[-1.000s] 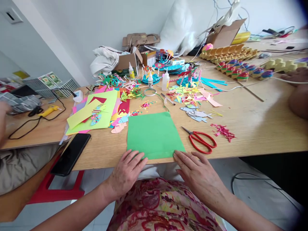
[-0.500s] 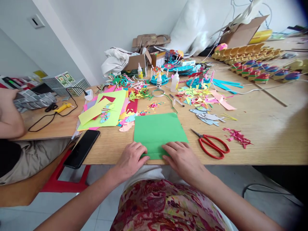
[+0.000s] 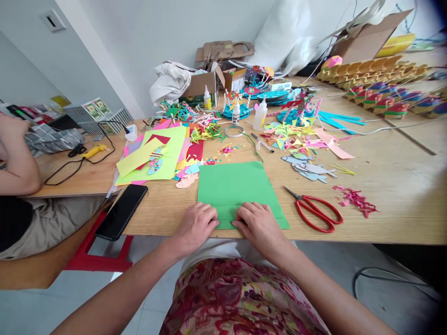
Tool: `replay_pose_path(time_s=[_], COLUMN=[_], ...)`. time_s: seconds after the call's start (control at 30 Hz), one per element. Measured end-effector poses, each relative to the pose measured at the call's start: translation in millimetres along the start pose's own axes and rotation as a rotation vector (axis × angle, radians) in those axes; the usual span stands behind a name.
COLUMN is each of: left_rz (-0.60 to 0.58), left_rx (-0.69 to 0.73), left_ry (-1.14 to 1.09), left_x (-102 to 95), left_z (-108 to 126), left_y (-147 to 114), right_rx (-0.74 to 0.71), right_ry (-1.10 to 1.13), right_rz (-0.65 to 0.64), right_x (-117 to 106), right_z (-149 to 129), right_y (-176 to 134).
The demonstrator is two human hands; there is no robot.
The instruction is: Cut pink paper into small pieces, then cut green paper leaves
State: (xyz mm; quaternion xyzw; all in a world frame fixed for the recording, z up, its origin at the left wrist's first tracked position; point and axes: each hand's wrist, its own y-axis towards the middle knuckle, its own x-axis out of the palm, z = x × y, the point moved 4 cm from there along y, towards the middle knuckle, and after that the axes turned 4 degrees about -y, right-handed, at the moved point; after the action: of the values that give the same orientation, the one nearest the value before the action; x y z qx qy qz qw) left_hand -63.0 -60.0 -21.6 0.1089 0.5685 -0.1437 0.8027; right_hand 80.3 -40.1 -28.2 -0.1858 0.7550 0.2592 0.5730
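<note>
A sheet of green paper (image 3: 237, 184) lies at the table's front edge, with a crease running across its near part. My left hand (image 3: 199, 223) has its fingers curled over the paper's near left edge, thumb against the border. On the near side right of the middle, my right hand (image 3: 258, 228) grips the same edge with bent fingers. Both thumbs point inward, a short gap apart. Red-handled scissors (image 3: 317, 211) rest to the right of the paper, blades pointing up and left.
A black phone (image 3: 122, 211) overhangs the front edge at left. Coloured paper sheets (image 3: 174, 153), paper fish (image 3: 307, 167), glue bottles (image 3: 260, 114) and pink scraps (image 3: 356, 200) lie around. Egg cartons (image 3: 373, 74) stand at back right. Another person's arm (image 3: 17, 153) rests at far left.
My fingers have curled more tightly and both hands have drawn slightly closer together along the near edge. The paper's near right corner now shows. The view has shifted slightly.
</note>
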Motion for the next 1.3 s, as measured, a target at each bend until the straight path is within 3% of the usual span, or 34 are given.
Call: replay_pose_path(time_s=[0.27, 0.43, 0.63, 0.83, 1.07, 1.3], left_rz=[0.02, 0.106, 0.181, 0.182, 0.175, 0.227], left_rx=[0.012, 0.097, 0.308, 0.331, 0.365, 0.38], left_ry=[0.038, 0.037, 0.05, 0.065, 0.153, 0.229], left_x=[2.0, 4.1, 9.2, 7.7, 4.9, 3.3], left_z=[1, -2, -5, -3, 2, 11], left_y=[-2, -8, -16, -19, -23, -29], right_rx=[-0.005, -0.005, -0.147, -0.298, -0.376, -0.382], right_ry=[-0.017, 0.01, -0.071, -0.062, -0.138, -0.176], right_rz=[0.022, 0.039, 0.134, 0.184, 0.101, 0.103], right_x=[0, -2, -3, -4, -3, -2], right_z=[0, -1, -7, -8, -9, -9], right_y=[-1, -2, -11, -30, -41, -42])
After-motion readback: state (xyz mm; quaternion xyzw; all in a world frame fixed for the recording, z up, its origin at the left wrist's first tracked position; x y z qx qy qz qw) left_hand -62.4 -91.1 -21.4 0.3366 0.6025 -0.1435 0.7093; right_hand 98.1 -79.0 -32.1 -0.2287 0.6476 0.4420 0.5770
